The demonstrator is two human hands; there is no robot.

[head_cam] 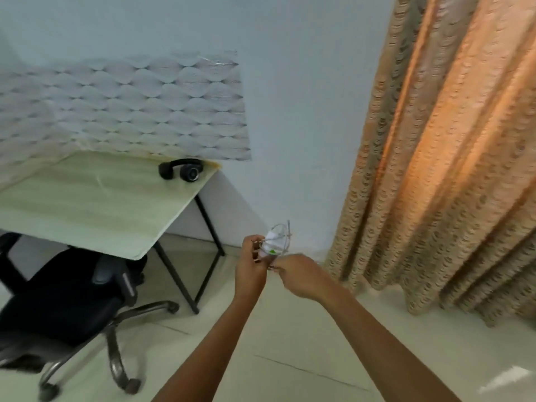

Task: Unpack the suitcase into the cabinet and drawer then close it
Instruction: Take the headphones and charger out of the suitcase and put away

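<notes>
Both my hands are raised together in front of me, above the floor. My left hand grips a white charger with a coiled white cable and a small green mark. My right hand pinches the cable's lower end right beside the left hand. No suitcase, cabinet or drawer is in view.
A pale desk on black legs stands at the left, with black headphones at its back right corner. A black office chair is tucked under it. An orange patterned curtain hangs on the right. Pale floor tiles lie below my arms.
</notes>
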